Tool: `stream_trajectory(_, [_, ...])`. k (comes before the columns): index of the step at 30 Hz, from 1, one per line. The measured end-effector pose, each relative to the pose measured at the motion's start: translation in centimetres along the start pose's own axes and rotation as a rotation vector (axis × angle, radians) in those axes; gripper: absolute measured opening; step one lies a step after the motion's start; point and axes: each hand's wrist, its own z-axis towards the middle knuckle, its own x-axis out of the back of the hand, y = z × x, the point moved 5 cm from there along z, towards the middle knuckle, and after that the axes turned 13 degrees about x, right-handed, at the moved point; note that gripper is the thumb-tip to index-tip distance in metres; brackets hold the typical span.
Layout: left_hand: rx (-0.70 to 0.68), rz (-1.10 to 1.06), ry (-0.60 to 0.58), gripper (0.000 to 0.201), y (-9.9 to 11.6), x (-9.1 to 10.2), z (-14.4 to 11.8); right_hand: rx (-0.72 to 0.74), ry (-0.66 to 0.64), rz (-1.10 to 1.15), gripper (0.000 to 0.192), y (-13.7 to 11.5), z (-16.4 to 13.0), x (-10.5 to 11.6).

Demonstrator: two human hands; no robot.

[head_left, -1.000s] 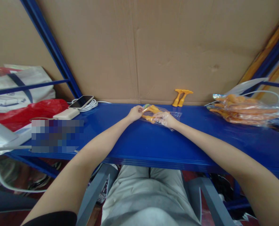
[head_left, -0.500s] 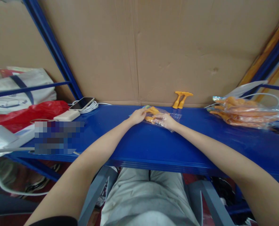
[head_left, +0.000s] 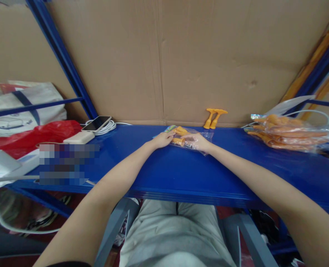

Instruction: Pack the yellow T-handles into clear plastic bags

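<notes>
Orange plastic pieces (head_left: 179, 135) sit inside a small clear plastic bag (head_left: 193, 139) that lies flat on the blue worktop (head_left: 164, 167), near its far edge and just in front of the cardboard backing (head_left: 164, 59). The bag's long axis runs left to right, its open end apparently toward the left. The left hand (head_left: 161, 139) rests at that end, fingers curled and pinched on the bag's edge or on the nearest orange piece; which of the two cannot be told. The right hand (head_left: 199, 141) lies on top of the bag, fingers bent and pressing the film down over the pieces. The hands are close together, nearly touching, with the orange pieces between them, so both are about equally near.

Two loose orange pieces (head_left: 215, 116) lean against the cardboard just beyond the right hand. Farther right lies a heap of filled clear bags (head_left: 289, 131). At the left a phone (head_left: 97, 122) rests on a coiled white cable (head_left: 107, 127), beside a red bag (head_left: 33, 135).
</notes>
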Motion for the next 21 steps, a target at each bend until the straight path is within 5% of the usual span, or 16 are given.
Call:
stream_trajectory(5, [0.011, -0.017, 0.002, 0.030, -0.3, 0.1, 0.2, -0.330, 0.236, 0.199, 0.016, 0.7, -0.8, 2.3])
stream_trajectory(10, [0.059, 0.021, 0.029, 0.025, -1.4, 0.5, 0.8, -0.438, 0.402, 0.135, 0.018, 1.4, -1.2, 6.2])
stream_trajectory(16, [0.186, 0.045, 0.080, 0.027, -3.2, 1.9, 0.7, -0.428, 0.599, -0.232, 0.016, 2.7, -2.1, 12.6])
stream_trajectory(21, [0.156, 0.015, 0.098, 0.032, -3.5, 2.3, 0.5, -0.349, 0.544, -0.733, 0.033, 3.0, -1.6, 16.1])
